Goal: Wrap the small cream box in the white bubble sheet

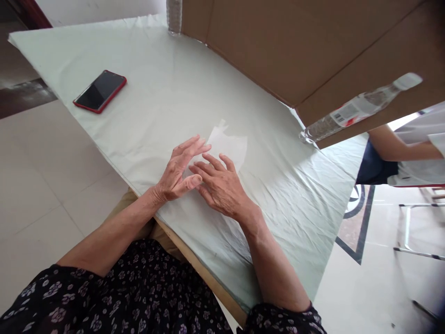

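Note:
A thin white piece with a ragged, notched upper edge [229,144] lies on the pale green tablecloth [167,97]; whether it is paper or cloth I cannot tell. My left hand [181,171] is raised at its left side, fingers stretched out and thumb apart, with nothing in it. Palm down, my right hand [220,185] covers the lower part of the white piece, its fingers spread and holding nothing. The two hands are close together, the left thumb near the right hand's fingers.
A phone with a red case [100,91] lies at the left. A brown cardboard panel [264,51] stands across the far side, with a clear plastic bottle [361,109] at its right end and another bottle [174,18] at its left. Beyond the table's right side, another person's arm [399,146] shows.

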Tool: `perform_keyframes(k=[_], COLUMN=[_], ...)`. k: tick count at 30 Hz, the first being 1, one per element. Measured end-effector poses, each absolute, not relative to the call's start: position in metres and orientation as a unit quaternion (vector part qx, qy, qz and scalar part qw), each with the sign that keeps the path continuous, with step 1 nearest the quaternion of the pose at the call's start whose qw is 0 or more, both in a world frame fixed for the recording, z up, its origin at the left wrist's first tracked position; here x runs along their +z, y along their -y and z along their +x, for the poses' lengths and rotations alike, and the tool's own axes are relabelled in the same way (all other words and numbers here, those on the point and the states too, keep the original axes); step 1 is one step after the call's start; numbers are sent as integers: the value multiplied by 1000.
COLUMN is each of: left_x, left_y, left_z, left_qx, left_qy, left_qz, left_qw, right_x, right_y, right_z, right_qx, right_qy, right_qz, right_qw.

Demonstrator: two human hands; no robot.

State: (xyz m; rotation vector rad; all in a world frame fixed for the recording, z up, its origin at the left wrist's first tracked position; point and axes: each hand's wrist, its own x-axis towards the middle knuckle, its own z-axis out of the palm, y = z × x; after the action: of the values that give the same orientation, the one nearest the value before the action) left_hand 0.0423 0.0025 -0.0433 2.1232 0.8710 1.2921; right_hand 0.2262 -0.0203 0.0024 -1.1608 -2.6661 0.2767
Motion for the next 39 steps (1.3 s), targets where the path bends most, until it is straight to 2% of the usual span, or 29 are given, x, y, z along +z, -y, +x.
perform_keyframes(k=[3,7,10,16,19,21,24,26,28,30,33,36,39], left_x=[-45,-48,-49,-47,-45,-44,-41,-38,-37,-37,-41,-47,-51], left_y=[-4,-5,-7,-8,-4,-2,-3,-5,-7,-8,-8,-8,-9], left_z=[44,48,48,47,45,43,37,33,31,32,37,39,40], left_qx=[439,393,383,446,485,499,492,443,379,351,362,341,296], left_qy=[-344,-473,-529,-460,-410,-385,-343,-315,-315,-348,-367,-354,-368], left_qz=[801,760,728,737,722,695,639,619,636,681,771,828,846], left_qw=[218,211,210,216,274,346,482,567,594,540,374,269,246], right_x=[3,3,3,18,28,27,17,10,5,4,0,-13,-24], right_y=[20,13,8,9,18,27,43,53,57,55,41,22,13], right_z=[230,253,271,283,285,286,286,286,286,285,278,267,265], right_qx=[126,163,168,242,314,388,493,513,487,424,286,199,198], right_qy=[902,832,785,757,762,765,765,763,761,748,736,770,784], right_qz=[-386,-465,-539,-544,-488,-443,-388,-385,-420,-484,-553,-548,-542], right_qw=[145,256,256,269,286,263,144,78,86,160,267,260,231])
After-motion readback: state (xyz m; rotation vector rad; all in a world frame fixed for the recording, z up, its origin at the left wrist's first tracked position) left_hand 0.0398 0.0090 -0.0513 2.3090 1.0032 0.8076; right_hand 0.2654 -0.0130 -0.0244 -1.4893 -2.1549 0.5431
